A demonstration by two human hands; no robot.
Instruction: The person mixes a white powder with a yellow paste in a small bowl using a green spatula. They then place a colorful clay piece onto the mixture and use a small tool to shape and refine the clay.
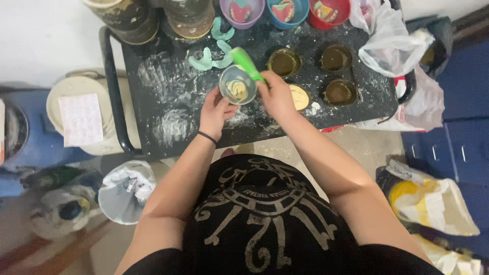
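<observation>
Left hand (215, 109) cups small mixing bowl (238, 85) at frame center, steadying it. Right hand (276, 95) fist-tight on green spatula (245, 62), blade probably down in yellowish paste. Round moulds (284, 62) sit right, within reach.

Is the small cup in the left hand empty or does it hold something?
Not empty: the small cup, held by the left hand, shows a yellowish paste inside.
</observation>
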